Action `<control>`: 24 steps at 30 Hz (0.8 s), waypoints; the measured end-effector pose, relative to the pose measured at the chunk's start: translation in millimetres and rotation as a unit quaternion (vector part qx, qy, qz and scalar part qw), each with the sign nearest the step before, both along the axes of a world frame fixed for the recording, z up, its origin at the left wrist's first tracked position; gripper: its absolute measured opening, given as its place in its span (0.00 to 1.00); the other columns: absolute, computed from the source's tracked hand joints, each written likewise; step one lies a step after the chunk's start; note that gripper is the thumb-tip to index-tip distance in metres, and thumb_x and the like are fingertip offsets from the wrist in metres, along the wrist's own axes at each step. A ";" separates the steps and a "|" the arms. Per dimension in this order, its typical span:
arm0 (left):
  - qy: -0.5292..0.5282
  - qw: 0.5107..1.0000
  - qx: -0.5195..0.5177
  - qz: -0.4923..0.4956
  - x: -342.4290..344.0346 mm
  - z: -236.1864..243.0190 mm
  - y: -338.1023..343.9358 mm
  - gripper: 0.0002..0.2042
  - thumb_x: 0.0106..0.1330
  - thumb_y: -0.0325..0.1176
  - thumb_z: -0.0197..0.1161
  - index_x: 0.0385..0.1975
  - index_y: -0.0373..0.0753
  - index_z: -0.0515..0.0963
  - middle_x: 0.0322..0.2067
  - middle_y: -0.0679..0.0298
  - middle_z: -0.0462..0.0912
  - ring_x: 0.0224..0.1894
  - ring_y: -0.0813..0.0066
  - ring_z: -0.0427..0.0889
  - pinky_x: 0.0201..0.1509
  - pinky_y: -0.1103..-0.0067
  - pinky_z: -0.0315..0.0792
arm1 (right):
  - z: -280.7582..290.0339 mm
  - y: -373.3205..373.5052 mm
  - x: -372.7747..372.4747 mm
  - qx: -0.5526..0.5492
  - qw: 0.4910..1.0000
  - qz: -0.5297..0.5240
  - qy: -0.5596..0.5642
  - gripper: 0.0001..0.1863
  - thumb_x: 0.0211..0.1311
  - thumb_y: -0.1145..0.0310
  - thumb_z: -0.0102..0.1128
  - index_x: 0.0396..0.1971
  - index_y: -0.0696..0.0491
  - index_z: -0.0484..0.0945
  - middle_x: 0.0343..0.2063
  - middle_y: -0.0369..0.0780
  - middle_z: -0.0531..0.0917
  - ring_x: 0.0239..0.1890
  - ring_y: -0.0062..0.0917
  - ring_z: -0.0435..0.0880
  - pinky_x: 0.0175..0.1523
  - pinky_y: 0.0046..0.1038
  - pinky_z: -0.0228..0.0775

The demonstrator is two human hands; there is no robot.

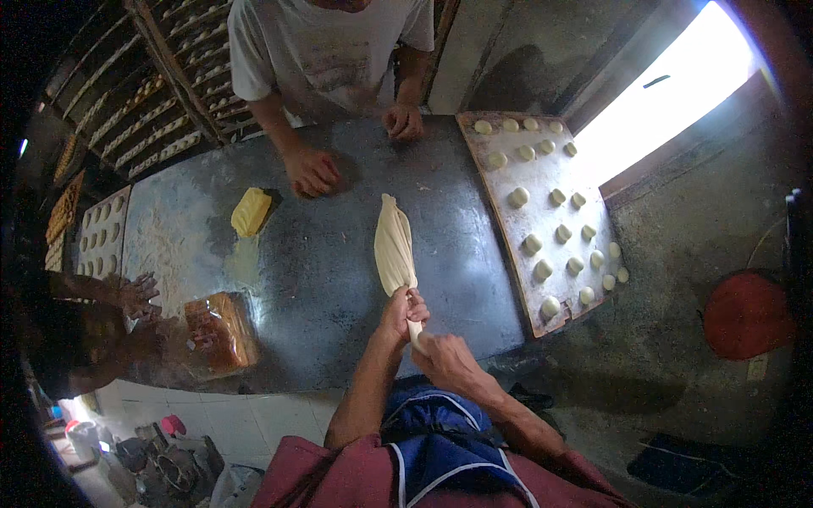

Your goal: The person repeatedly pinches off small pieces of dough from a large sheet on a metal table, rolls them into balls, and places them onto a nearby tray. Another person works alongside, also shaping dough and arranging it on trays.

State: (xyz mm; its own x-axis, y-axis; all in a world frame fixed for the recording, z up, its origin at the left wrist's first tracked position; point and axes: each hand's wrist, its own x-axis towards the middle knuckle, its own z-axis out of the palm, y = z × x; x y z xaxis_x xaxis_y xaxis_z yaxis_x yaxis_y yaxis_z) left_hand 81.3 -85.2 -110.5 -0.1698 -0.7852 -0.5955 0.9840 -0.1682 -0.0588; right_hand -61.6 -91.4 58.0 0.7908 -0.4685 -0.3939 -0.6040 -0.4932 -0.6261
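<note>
A long piece of pale dough (394, 244), wide and folded at its far part, lies on the dark table (318, 288) in front of me. My left hand (405, 314) is wrapped around its narrowed near part. Just nearer to me, my right hand (447, 359) is closed on the thin tail end of the same dough, which shows between the two hands. The fingertips of my right hand are partly hidden.
At the right, a wooden board (542, 218) bears several small dough pieces. A yellow block (251, 212) and a bagged loaf (222, 332) are on the left. Across stands a person, hands (313, 173) on the table; another person's hands (140, 295) are at the left end.
</note>
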 end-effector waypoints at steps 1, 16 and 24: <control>0.002 0.999 0.021 0.035 3.8 -5.5 2.1 0.12 0.75 0.46 0.51 0.35 0.45 0.69 0.20 0.77 0.67 0.16 0.86 0.60 0.17 0.82 0.58 | 25.0 6.4 2.7 0.068 0.993 0.061 -0.069 0.13 0.67 0.64 0.63 0.35 0.60 0.75 0.28 0.52 0.84 0.33 0.48 0.86 0.38 0.46 0.75; -0.789 0.456 0.075 -0.406 -12.9 102.3 87.1 0.14 0.73 0.36 0.50 0.45 0.31 0.75 0.48 0.36 0.80 0.45 0.37 0.83 0.47 0.49 0.76 | -124.1 -36.4 135.9 0.193 0.941 0.121 -0.251 0.14 0.71 0.61 0.62 0.37 0.58 0.85 0.28 0.41 0.86 0.27 0.26 0.80 0.34 0.34 0.72; -0.916 0.374 -0.102 -0.102 32.6 188.0 107.1 0.07 0.68 0.32 0.58 0.42 0.41 0.78 0.35 0.60 0.77 0.44 0.61 0.76 0.59 0.64 0.59 | -123.1 -25.1 27.7 0.022 0.963 0.060 -0.261 0.20 0.62 0.66 0.66 0.54 0.52 0.79 0.50 0.45 0.81 0.51 0.37 0.80 0.52 0.38 0.75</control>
State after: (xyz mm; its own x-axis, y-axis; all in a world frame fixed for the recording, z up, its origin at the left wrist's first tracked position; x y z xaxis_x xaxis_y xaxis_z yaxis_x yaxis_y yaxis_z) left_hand 113.9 21.9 77.5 0.3073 -0.9282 0.2099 -0.6942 -0.0677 0.7166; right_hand -33.9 -116.5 -65.2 0.9342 -0.3528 0.0536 -0.1420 -0.5053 -0.8512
